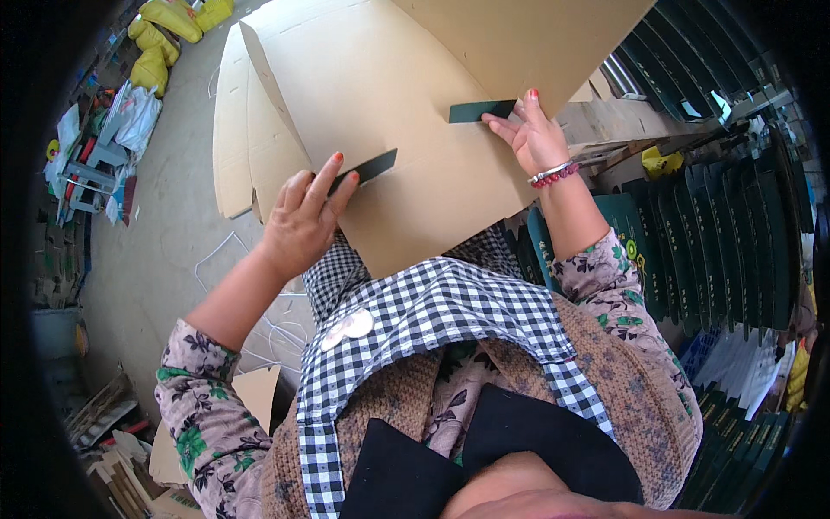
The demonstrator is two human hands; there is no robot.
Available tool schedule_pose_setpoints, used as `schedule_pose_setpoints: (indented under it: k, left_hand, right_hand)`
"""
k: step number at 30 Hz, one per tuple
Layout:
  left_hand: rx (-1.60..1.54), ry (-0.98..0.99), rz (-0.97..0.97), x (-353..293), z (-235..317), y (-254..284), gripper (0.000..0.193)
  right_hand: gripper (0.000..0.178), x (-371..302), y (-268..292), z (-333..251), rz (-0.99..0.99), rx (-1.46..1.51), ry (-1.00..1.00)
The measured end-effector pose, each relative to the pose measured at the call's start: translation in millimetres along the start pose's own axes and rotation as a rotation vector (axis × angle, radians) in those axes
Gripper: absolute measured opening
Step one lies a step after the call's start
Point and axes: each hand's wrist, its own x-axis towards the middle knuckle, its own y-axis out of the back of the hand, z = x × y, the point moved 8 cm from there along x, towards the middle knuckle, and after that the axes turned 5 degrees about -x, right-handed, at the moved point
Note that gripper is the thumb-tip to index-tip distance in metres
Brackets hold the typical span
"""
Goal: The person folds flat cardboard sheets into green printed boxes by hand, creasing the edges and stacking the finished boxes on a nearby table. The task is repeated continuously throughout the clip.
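Note:
A large brown cardboard box blank (406, 95), partly folded, lies in front of me against my checked apron. Two narrow dark green flaps stand up from its inner face. At the left flap (377, 164) is my left hand (298, 216), its index finger and thumb closed on the flap's near end, other fingers curled. By the right flap (467, 112) is my right hand (536, 138), palm turned inward. Its fingertips touch the flap's right end while the thumb points up, apart from them. The box's underside is hidden.
Dark green printed boards (718, 242) stand stacked in rows at the right, beside a wooden bench (631, 121). Yellow sacks (151, 65) and a pile of odds and ends (104, 156) lie far left. White strapping (220, 259) is loose on the floor.

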Motion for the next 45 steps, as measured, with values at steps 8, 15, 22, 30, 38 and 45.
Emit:
schedule_pose_setpoints:
  k: [8, 15, 22, 30, 38, 45]
  left_hand:
    - [-0.276, 0.26, 0.116, 23, -59, 14, 0.054]
    - [-0.654, 1.057, 0.233, 25, -133, -7, 0.071]
    - [-0.018, 1.022, 0.105, 50, -147, -9, 0.059]
    - [0.004, 0.379, 0.191, 84, -78, -22, 0.027]
    - [-0.301, 0.499, -0.518, 103, -100, -51, 0.021]
    - [-0.235, 0.397, -0.61, 92, -100, -54, 0.017]
  right_hand:
    - [0.067, 5, 25, -17, -0.225, -0.578, 0.029]
    - [0.06, 7, 34, -21, 0.05, -0.531, 0.157]
    - [0.044, 12, -10, -14, 0.69, -0.535, 0.602]
    - [0.051, 46, 4, 17, 0.558, -0.48, 0.24]
    - [0.025, -45, -16, -2, 0.069, -0.936, 0.357]
    - [0.02, 18, -110, 1, -0.578, -1.846, 0.316]
